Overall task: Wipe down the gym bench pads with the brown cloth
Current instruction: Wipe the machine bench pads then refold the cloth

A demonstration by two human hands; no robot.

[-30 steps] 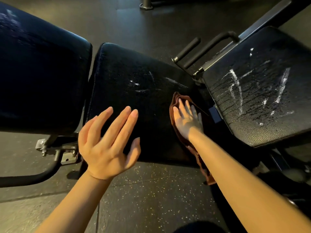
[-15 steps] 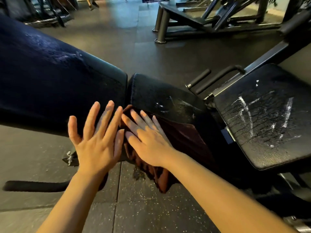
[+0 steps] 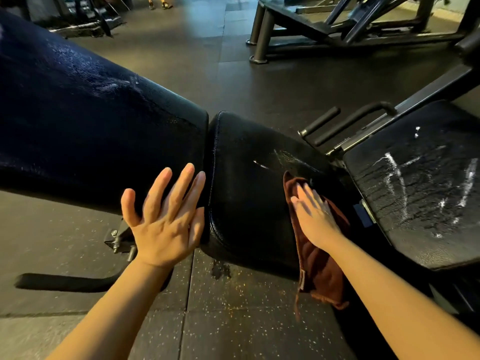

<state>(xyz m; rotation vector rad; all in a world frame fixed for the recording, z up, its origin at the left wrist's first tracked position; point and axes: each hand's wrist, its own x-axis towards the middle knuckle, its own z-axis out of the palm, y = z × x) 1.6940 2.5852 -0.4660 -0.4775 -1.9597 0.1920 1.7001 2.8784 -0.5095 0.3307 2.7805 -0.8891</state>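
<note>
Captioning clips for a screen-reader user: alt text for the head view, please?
A person's right hand presses a brown cloth flat on the middle bench pad, its end hanging off the edge. The left hand hovers open beside the long pad; a pad on the right shows white streaks.

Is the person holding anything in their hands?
Not gripped. The right hand lies flat, pressing the brown cloth onto the seat pad near the cloth's upper end. The left hand is open, holding nothing.
</note>
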